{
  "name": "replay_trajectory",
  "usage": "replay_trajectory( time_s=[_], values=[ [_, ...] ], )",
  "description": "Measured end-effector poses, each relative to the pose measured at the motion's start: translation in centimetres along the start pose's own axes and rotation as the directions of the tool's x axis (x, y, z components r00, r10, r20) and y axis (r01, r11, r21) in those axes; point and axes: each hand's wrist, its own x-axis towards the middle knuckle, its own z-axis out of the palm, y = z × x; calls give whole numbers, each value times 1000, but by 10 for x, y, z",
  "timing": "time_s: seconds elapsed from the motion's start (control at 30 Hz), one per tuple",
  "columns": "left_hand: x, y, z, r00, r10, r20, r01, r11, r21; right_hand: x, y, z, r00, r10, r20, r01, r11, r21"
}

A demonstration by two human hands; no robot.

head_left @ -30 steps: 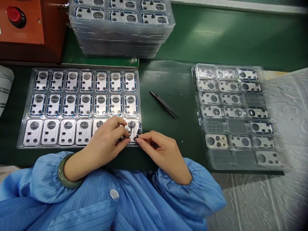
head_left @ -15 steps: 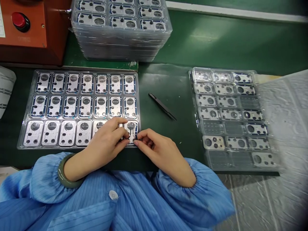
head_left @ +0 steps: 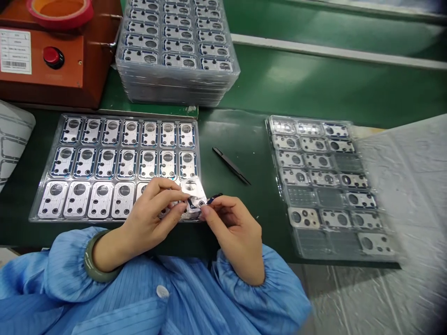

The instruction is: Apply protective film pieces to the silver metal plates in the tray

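Observation:
A thin silver plate (head_left: 194, 190) with round openings is tilted up at the bottom right corner of a clear plastic tray (head_left: 32, 211). My left hand (head_left: 153, 204) has its fingertips and thumb closed at the plate's left edge. My right hand (head_left: 237, 228) pinches a small dark blue strip (head_left: 213, 198) at the plate's lower right corner; the fingers partly hide it. Several similar silver plates (head_left: 102, 200) lie in rows in the tray, some with blue edges. Black tweezers (head_left: 232, 166) lie on the green table to the right of the tray.
A tall stack of filled clear trays (head_left: 178, 83) stands at the back. An orange-brown box (head_left: 70, 70) with a red button is at the back left. On the right lies another clear tray (head_left: 303, 197), partly filled, beside clear plastic sheeting (head_left: 412, 186).
The plate at the tray's lower right corner has tilted up from its pocket. My right hand has drawn slightly right and down with the dark blue strip. The camera view has shifted upward.

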Motion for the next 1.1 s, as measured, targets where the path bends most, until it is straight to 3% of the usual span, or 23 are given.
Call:
replay_trajectory(
  time_s=[0.2,0.4,0.53,0.7,0.83,1.1],
  values=[
    [0,3,1,993,26,-116,-34,997,-65,1,0,10,987,-110,-117,120,990,79],
    [-4,2,5,983,-52,-176,23,986,-167,6,-4,22,963,-205,-173,226,968,112],
    [-6,6,9,978,-157,-134,95,919,-382,8,-5,29,956,-242,-164,259,962,89],
    [-5,10,7,954,-283,-102,200,850,-487,8,-3,32,945,-273,-179,289,955,67],
    [-5,10,5,957,-289,-25,218,774,-594,8,-1,32,945,-271,-184,280,960,27],
    [-4,10,8,940,-339,-47,230,728,-646,7,4,33,934,-300,-193,303,953,-11]
  ],
)
